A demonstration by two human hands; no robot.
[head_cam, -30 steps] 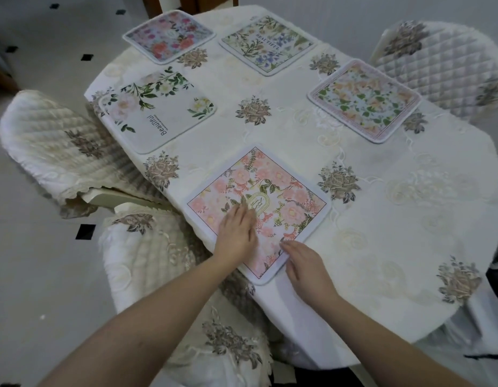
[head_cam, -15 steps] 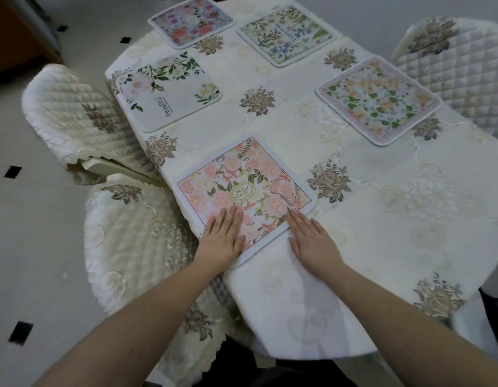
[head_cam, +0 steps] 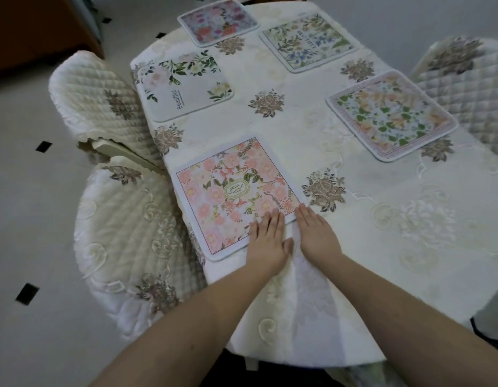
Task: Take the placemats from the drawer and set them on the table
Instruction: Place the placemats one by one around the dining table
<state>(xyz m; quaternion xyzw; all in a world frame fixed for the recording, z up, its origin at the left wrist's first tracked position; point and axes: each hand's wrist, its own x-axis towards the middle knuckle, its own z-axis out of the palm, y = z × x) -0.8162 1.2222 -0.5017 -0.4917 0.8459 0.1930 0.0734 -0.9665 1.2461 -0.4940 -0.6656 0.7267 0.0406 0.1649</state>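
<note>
Placemats lie five on the table [head_cam: 381, 247]: the pink floral placemat [head_cam: 231, 196] at centre-left of the frame, nearest you; the white "Beautiful" placemat [head_cam: 186, 85] above it toward the left; the purple-pink placemat [head_cam: 218, 20] at the top edge; the blue-flowered placemat [head_cam: 307, 40] at upper centre; the orange-and-green placemat [head_cam: 393, 115] at right. Your left hand [head_cam: 268, 241] lies flat, fingers straight and together, fingertips resting on the pink mat's near-right edge, grasping nothing. Your right hand [head_cam: 316, 233] lies flat just beside it on the tablecloth, fingers straight, tips touching or nearly touching the mat's right corner; which, you cannot tell. Neither hand holds anything. The mat sits up and left of both hands, turned diamond-wise to you, its near-left corner close to or slightly over the table's rim above the quilted chair [head_cam: 125, 241]. Your left hand is the nearer and the only one clearly on it. Judgement: this looks like final straightening, the task nearly done; any further nudge should go up and right, away from the rim, or that corner may droop. No drawer is in view.
</note>
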